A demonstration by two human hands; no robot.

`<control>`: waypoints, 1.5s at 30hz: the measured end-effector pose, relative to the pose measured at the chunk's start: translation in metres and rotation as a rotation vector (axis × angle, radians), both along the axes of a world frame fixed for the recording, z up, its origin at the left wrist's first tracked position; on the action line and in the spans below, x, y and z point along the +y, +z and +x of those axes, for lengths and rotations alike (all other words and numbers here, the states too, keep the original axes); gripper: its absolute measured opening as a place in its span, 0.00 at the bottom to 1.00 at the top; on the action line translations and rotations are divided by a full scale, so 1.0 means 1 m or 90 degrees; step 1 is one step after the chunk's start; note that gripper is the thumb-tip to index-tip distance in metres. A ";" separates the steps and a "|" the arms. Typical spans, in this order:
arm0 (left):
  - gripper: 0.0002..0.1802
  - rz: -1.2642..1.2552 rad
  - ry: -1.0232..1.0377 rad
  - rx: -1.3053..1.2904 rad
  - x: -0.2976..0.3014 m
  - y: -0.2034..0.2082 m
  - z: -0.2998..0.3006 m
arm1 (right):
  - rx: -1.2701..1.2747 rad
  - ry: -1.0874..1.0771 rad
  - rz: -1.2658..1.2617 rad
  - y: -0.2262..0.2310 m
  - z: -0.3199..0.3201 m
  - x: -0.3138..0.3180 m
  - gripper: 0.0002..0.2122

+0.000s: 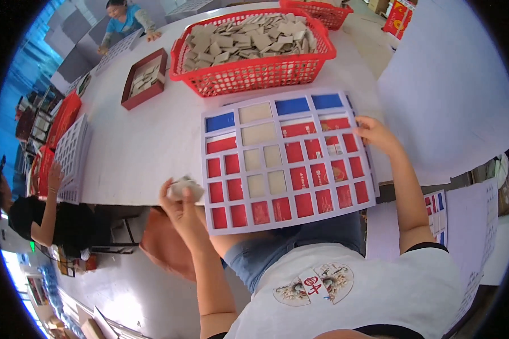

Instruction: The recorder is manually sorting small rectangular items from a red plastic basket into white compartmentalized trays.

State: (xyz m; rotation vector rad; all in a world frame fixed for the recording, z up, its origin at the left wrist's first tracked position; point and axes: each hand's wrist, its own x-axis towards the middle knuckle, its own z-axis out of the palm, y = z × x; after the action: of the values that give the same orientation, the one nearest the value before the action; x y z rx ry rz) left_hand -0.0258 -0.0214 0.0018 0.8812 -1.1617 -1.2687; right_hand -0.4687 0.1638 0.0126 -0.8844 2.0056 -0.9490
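Note:
A white foam frame (240, 148) with rows of rectangular cut-outs lies before me, its near edge reaching over my lap. Blue and red printed material shows in many cut-outs. Several openings in the second and third columns look beige, like the tile (255, 112) near the top. My left hand (182, 209) is closed around a small stack of grey-beige tiles (185, 187), just left of the frame. At the frame's upper right edge, my right hand (375, 134) grips with its fingers bent over the border; some fingertips are hard to make out.
A red plastic basket (232, 86) heaped with beige tiles (254, 39) stands beyond the frame. Left of it sits a dark red box (131, 101) with more tiles. Two people work along the white table (147, 147), at far left and left. A second red basket (331, 16) is farther back.

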 end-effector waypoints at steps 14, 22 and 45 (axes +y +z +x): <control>0.29 0.060 -0.234 -0.321 0.019 0.008 -0.061 | 0.782 0.132 -0.219 0.047 -0.145 -0.320 0.15; 0.30 0.084 -0.223 -0.245 0.016 -0.002 -0.059 | 0.952 0.298 0.108 0.007 -0.154 -0.376 0.12; 0.21 -0.307 -0.184 -0.584 0.011 -0.015 -0.114 | 0.673 0.266 -0.052 0.033 -0.161 -0.339 0.06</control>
State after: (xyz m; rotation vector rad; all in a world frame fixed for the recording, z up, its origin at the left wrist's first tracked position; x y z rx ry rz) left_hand -0.1402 -0.0101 -0.0130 0.9621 -2.2707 -0.7075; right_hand -0.6297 -0.1750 0.0460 -2.0503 2.4176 -0.3049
